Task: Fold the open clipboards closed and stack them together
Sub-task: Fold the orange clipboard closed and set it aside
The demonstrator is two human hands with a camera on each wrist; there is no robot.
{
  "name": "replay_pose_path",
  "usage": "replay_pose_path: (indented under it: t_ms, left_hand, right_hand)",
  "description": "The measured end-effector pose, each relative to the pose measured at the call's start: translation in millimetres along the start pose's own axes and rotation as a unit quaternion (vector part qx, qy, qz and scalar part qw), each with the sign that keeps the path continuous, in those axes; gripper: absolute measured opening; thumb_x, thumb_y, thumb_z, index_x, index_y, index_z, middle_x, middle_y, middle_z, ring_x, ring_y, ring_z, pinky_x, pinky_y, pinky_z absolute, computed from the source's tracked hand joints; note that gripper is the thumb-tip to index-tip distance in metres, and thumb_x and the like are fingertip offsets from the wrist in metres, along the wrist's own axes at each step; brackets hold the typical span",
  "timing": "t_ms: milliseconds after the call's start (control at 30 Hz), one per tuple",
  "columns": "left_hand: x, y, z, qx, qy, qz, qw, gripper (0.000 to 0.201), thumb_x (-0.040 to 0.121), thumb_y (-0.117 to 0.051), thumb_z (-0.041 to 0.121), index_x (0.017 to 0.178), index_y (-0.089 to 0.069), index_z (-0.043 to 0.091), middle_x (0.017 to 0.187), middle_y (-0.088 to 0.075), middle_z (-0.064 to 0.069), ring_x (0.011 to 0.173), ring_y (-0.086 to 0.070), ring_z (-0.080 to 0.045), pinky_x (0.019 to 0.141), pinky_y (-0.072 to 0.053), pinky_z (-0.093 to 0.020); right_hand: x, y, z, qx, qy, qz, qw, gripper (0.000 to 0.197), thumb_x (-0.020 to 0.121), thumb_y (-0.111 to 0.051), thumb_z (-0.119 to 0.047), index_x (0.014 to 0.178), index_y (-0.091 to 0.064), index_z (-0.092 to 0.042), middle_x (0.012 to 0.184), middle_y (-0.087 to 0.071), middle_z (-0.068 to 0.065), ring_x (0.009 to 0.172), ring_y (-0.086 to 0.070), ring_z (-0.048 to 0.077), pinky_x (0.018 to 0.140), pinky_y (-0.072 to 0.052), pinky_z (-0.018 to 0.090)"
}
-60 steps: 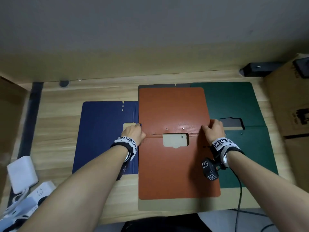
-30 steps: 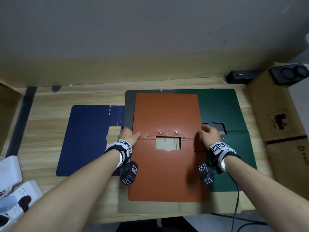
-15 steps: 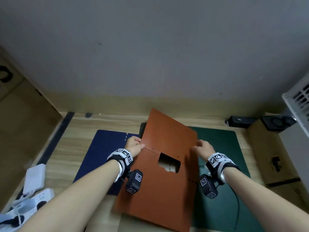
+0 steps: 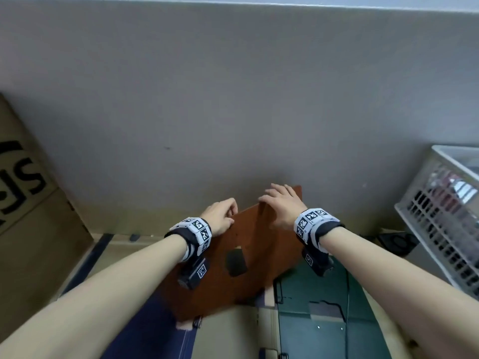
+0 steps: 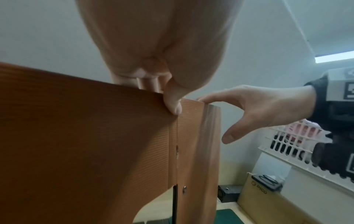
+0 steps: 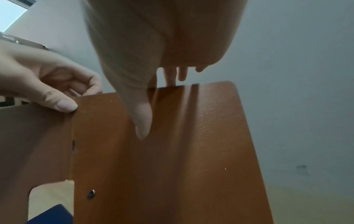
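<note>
Left hand (image 4: 220, 216): we pinch the top edge of the brown clipboard (image 4: 274, 250) beside its crease, thumb on the near face and fingers curled behind.
Right hand (image 4: 281, 208): it is loose, not clamped. The fingers lie fairly straight over the top edge of the other panel, and in the left wrist view the thumb hangs free of the board.
Brown clipboard: we hold it upright, clear of the table (image 4: 116, 251), between both hands. Its two panels are bent along the spine at an angle, neither flat nor shut.
Blue clipboard (image 4: 155, 332): lies open and flat below, to the left.
Green clipboard (image 4: 324, 294): lies open and flat below, to the right.
Step in hand: we judge it to be folding the brown one closed, with the fold partly made.
Next move: we think the two panels must swing together about the spine until the faces meet. The right hand needs a firmer hold for that, and the top edges should stay level so the corners match.
Stack: we see none; no closed board shows in any view.
</note>
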State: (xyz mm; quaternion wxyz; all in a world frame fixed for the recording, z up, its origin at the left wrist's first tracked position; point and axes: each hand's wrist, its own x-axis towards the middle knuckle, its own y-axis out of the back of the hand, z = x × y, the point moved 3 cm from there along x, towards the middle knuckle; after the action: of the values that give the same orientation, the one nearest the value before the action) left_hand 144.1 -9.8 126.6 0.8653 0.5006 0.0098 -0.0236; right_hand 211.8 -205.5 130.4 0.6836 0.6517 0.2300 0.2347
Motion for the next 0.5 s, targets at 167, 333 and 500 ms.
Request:
replay_pose_path:
  t_ms: [167, 333, 500]
  left_hand:
    - [11, 15, 20, 0.075, -0.060, 0.010, 0.995, 0.022, 0.088, -0.056, 0.008, 0.094, -0.047, 0.027, 0.097, -0.065, 0.002, 0.088, -0.060, -0.027, 0.078, -0.051, -0.039]
    - [8, -19, 26, 0.095, -0.098, -0.008, 0.991, 0.033, 0.083, -0.053, -0.002, 0.088, -0.041, 0.028, 0.088, -0.056, 0.010, 0.077, -0.053, -0.020, 0.068, -0.041, -0.031]
    - [-14, -94, 11, 0.085, -0.130, -0.091, 0.984, 0.023, 0.082, -0.058, 0.005, 0.090, -0.049, 0.025, 0.098, -0.061, 0.005, 0.091, -0.059, -0.028, 0.070, -0.037, -0.030]
  right_hand:
    - [-8, 18, 19, 0.010, -0.085, 0.046, 0.995, 0.021, 0.084, -0.067, -0.031, 0.102, -0.059, -0.023, 0.102, -0.069, 0.003, 0.099, -0.064, 0.029, 0.084, -0.050, 0.038]
    - [-35, -13, 28, 0.064, -0.126, 0.020, 0.990, 0.012, 0.085, -0.064, -0.030, 0.093, -0.056, -0.026, 0.099, -0.069, 0.001, 0.090, -0.064, 0.029, 0.072, -0.047, 0.034]
    - [-73, -92, 25, 0.119, -0.139, -0.093, 0.979, 0.013, 0.077, -0.059, -0.022, 0.089, -0.060, -0.026, 0.097, -0.070, 0.002, 0.094, -0.065, 0.030, 0.072, -0.046, 0.031]
